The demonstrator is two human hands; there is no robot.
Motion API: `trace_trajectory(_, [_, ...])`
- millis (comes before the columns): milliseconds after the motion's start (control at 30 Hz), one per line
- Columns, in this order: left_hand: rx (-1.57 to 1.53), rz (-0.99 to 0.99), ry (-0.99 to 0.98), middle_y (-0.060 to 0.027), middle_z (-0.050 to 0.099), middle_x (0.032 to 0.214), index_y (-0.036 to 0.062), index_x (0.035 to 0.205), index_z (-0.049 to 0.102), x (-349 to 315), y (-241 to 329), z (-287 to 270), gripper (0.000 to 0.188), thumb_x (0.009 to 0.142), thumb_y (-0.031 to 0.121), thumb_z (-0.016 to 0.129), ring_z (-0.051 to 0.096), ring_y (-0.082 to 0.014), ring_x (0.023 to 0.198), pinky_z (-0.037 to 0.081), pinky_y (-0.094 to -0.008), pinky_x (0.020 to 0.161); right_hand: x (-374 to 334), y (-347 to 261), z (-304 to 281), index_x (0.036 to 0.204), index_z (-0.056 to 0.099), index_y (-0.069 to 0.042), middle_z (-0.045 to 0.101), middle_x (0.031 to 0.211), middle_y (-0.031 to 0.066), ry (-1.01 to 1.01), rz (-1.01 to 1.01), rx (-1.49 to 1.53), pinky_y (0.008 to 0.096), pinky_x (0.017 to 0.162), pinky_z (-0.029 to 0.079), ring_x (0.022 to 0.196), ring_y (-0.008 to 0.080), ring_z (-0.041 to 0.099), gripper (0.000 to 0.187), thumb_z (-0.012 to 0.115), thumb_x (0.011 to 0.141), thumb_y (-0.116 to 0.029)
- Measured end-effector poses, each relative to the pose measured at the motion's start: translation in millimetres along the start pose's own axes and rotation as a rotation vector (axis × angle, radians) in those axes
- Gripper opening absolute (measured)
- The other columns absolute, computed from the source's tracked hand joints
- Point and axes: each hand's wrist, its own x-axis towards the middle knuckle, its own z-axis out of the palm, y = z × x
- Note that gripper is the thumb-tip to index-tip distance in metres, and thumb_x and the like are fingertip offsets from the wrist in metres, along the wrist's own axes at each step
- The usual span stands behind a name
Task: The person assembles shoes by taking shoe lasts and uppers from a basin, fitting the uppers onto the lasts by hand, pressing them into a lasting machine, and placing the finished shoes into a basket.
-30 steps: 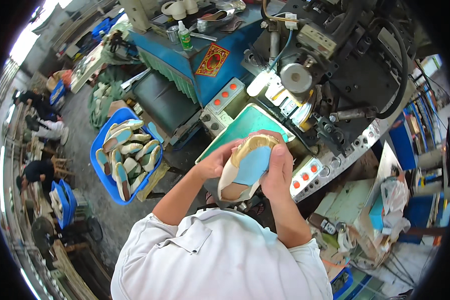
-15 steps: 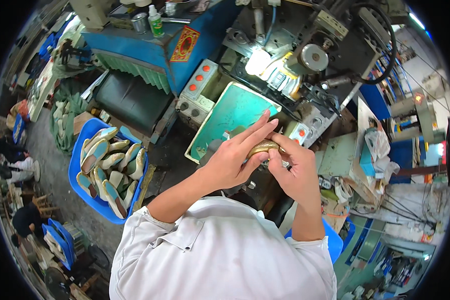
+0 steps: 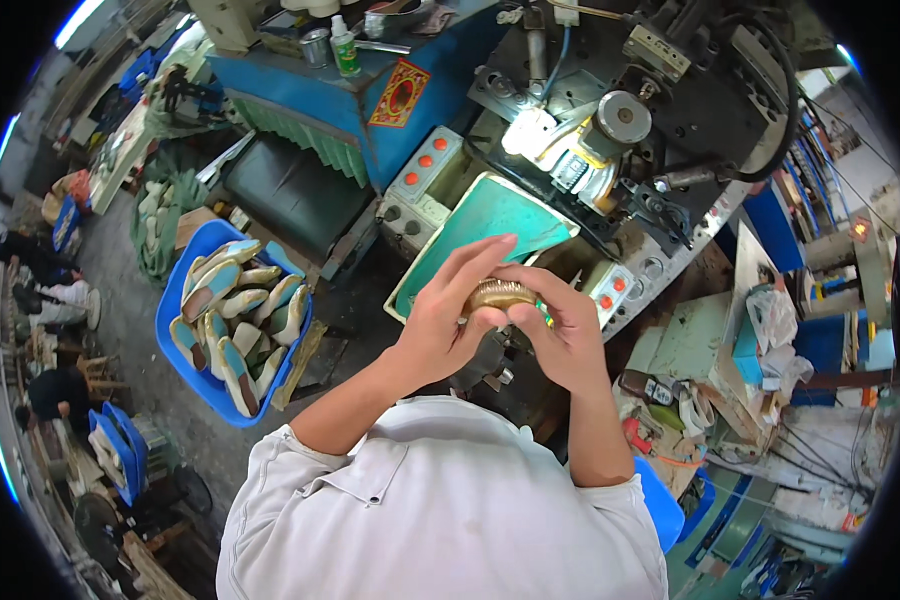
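Observation:
A gold, shiny shoe upper (image 3: 500,294) is held in front of my chest, its pleated edge showing between my hands. My left hand (image 3: 440,318) wraps its left side, with the thumb on the near edge and the fingers stretched over the far side. Around the right side curls my right hand (image 3: 567,335), its thumb beside the left one. My fingers hide much of the upper, so I cannot tell whether a last is inside. Behind my hands lies a green tray (image 3: 485,215) with a pale rim, set against the machine.
A lit machine (image 3: 590,150) with a round metal knob stands ahead. Control boxes with red buttons (image 3: 425,161) flank the tray. On the left, a blue basket (image 3: 185,345) holds several gold shoes on lasts. A cluttered bench (image 3: 715,350) is at the right.
Both hands have drawn slightly left with the upper, turning it so more of its pleated gold edge shows. The whole view has shifted a little to the right.

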Motion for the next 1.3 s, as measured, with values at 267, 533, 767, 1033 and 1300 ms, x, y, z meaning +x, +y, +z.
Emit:
trace_trajectory(267, [0.109,-0.027,0.256,-0.015,0.075,0.11,-0.0015,0.128,0.067,-11,-1,16,0.04,0.111,0.031,0.052,0.076,-0.029,0.092,0.059,-0.0341,0.08,8,24,25,0.119,0.068,0.002,0.072,0.106,0.0164,0.155,-0.336,-0.248,0.0384,0.081,0.058,0.093,0.0351,0.072,0.025,0.069,0.099,-0.012])
trace_trajectory(533, [0.058,-0.069,0.245,-0.0149,0.076,0.112,0.0003,0.131,0.067,-17,4,20,0.052,0.106,0.045,0.058,0.076,-0.0258,0.098,0.058,-0.0338,0.083,4,38,12,0.123,0.066,0.001,0.071,0.11,0.019,0.067,-0.285,-0.188,0.0391,0.083,0.056,0.096,0.0345,0.071,0.038,0.054,0.11,-0.033])
trace_trajectory(767, [-0.148,-0.098,0.042,-0.0168,0.059,0.149,0.0034,0.162,0.033,-38,2,-2,0.102,0.083,0.041,0.085,0.063,-0.0333,0.132,0.051,-0.0408,0.108,10,44,38,0.117,0.064,0.004,0.071,0.108,0.018,0.055,-0.407,-0.063,0.0434,0.092,0.055,0.099,0.0336,0.07,0.055,0.046,0.111,-0.048])
trace_trajectory(1033, [0.212,-0.189,0.19,-0.0137,0.073,0.123,0.0074,0.158,0.042,-102,30,-134,0.084,0.086,0.017,0.085,0.072,-0.0316,0.111,0.056,-0.0404,0.099,59,-7,125,0.133,0.061,0.004,0.067,0.129,0.021,-0.1,-0.566,-0.172,0.0408,0.104,0.049,0.118,0.0287,0.064,0.062,0.044,0.111,-0.051])
trace_trajectory(1300, [0.706,-0.824,0.878,-0.0125,0.077,0.106,0.0036,0.129,0.064,-304,-58,-369,0.038,0.097,0.021,0.075,0.074,-0.0223,0.096,0.057,-0.0381,0.086,53,39,203,0.128,0.066,0.002,0.07,0.121,0.0125,0.049,0.261,-0.024,0.0314,0.097,0.051,0.105,0.0195,0.069,0.027,0.064,0.102,-0.006])
